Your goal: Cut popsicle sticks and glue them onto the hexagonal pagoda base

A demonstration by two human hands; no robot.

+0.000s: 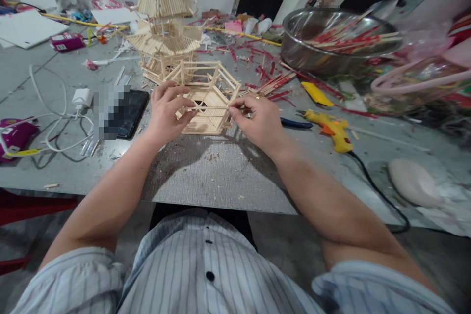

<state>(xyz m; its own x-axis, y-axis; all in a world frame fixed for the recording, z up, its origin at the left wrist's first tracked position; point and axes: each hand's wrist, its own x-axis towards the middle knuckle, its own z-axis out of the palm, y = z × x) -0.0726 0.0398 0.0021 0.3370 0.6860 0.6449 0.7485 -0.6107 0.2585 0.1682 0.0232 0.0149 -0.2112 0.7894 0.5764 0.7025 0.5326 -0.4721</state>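
Observation:
A thin wooden stick (210,108) runs level across the near side of an open frame built of sticks (206,127). My left hand (167,110) pinches its left end between thumb and fingers. At the other end my right hand (257,120) grips it, thumb against forefinger. The frame has a slatted floor and low railings, and part of it is hidden behind my hands. Just behind it stands a tiered stick pavilion (165,44) with a pointed roof.
To the right lie a yellow glue gun (331,127) with a black cord, a yellow piece (316,94) and a steel bowl (294,41) of sticks. On the left are a phone (132,113), a white charger (82,99) and cables. Red scraps (263,73) litter the table.

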